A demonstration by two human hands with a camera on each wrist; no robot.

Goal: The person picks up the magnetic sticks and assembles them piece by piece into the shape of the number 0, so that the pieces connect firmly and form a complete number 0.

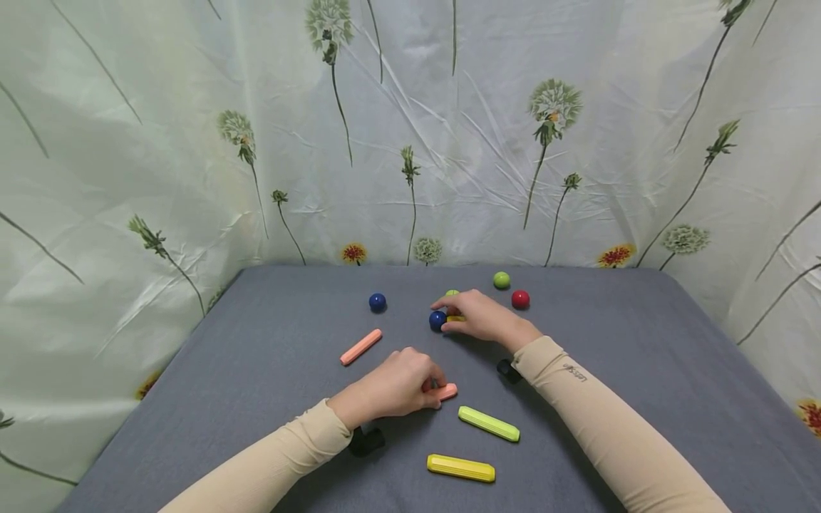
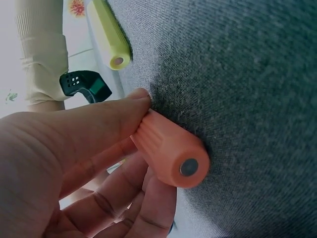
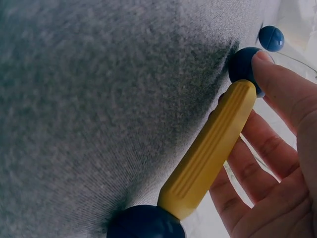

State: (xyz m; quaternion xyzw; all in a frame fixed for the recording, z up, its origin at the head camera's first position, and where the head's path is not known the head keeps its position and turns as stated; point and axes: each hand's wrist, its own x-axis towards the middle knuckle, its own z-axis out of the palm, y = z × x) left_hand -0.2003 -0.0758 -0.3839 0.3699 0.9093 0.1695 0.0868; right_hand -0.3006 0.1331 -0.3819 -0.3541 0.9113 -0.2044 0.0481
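Observation:
In the head view my left hand point(image 1: 399, 382) pinches a salmon-pink magnetic rod point(image 1: 448, 392) between thumb and fingers. The left wrist view shows this ribbed rod point(image 2: 171, 148) with a round metal disc in its end. Farther off, my right hand point(image 1: 481, 317) pinches a blue ball point(image 1: 438, 320). In the right wrist view the thumb lies on that blue ball point(image 3: 243, 67), which touches one end of a yellow magnetic rod point(image 3: 210, 148). Another blue ball point(image 3: 143, 224) touches the rod's lower end. My right hand partly covers the yellow rod in the head view.
A second salmon rod point(image 1: 361, 347) lies left of centre. Near the front lie a lime rod point(image 1: 489, 424) and a yellow rod point(image 1: 460, 468). A blue ball point(image 1: 378, 303), green ball point(image 1: 502, 280) and red ball point(image 1: 520, 299) rest toward the back. A floral curtain point(image 1: 385, 178) borders the grey cloth.

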